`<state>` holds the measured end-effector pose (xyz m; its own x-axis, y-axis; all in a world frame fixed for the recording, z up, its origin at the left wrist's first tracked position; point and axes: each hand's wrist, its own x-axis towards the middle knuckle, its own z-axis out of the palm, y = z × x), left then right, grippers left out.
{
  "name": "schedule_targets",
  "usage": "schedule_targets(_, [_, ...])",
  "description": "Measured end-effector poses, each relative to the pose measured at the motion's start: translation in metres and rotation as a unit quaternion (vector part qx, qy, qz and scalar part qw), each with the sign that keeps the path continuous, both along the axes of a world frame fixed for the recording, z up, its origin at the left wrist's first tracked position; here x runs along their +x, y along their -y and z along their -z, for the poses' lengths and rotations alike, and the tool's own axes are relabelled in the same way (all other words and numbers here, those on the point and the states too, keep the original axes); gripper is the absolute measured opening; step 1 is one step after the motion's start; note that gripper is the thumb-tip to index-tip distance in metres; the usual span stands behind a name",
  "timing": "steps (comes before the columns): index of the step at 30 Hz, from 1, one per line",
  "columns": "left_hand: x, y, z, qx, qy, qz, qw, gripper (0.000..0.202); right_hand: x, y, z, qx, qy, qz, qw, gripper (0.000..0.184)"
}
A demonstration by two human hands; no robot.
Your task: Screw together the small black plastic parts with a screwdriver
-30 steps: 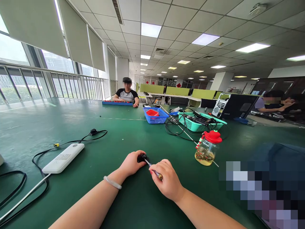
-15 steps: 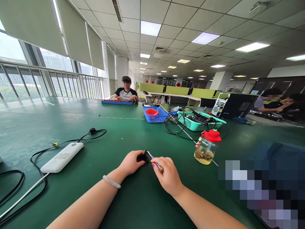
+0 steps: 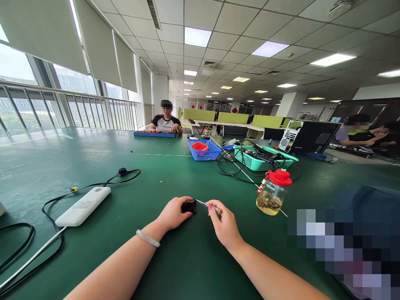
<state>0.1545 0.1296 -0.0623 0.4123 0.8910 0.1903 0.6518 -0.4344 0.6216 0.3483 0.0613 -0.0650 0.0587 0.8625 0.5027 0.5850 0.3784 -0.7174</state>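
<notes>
My left hand [image 3: 175, 212], a pale bangle on its wrist, grips a small black block-shaped part [image 3: 189, 207] on the green table [image 3: 150, 183]. What kind of part it is, I cannot make out. Between the fingers of my right hand [image 3: 225, 223] is a screwdriver [image 3: 215, 208] with a slim metal shaft. Its shaft points left, and the tip is at the upper right edge of the black part; whether they touch is too small to tell. My left fingers hide some of the part.
A white power bank [image 3: 83, 207] with cables lies left. To the right stands a red-lidded jar [image 3: 272, 196] of liquid. Farther back are a blue basket [image 3: 204, 155], a green basket [image 3: 254, 163] with black cables, and a person [image 3: 166, 121] seated across the table.
My right hand has turned the screwdriver from a steep slant to a flatter one and shifted slightly right. My left hand keeps the black part in nearly the same place.
</notes>
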Motion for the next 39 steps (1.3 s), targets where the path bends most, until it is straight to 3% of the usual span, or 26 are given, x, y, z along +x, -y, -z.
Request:
schedule_targets(11, [0.001, 0.003, -0.002, 0.013, -0.032, 0.039, 0.999, 0.05, 0.004, -0.01, 0.01, -0.06, -0.141, -0.04, 0.987, 0.039])
schedule_targets(25, [0.0, 0.003, 0.0, 0.018, -0.055, 0.04, 0.998, 0.043, 0.004, -0.014, 0.01, -0.096, -0.199, -0.037, 0.975, 0.035])
schedule_targets(31, [0.0, 0.004, -0.001, 0.021, -0.063, 0.042, 0.997, 0.041, 0.006, -0.009, 0.009, -0.042, -0.187, -0.007, 0.981, 0.037])
schedule_targets(39, [0.0, 0.005, -0.002, 0.017, -0.057, 0.041, 0.997, 0.042, 0.005, -0.008, 0.007, -0.049, -0.163, -0.017, 0.985, 0.038])
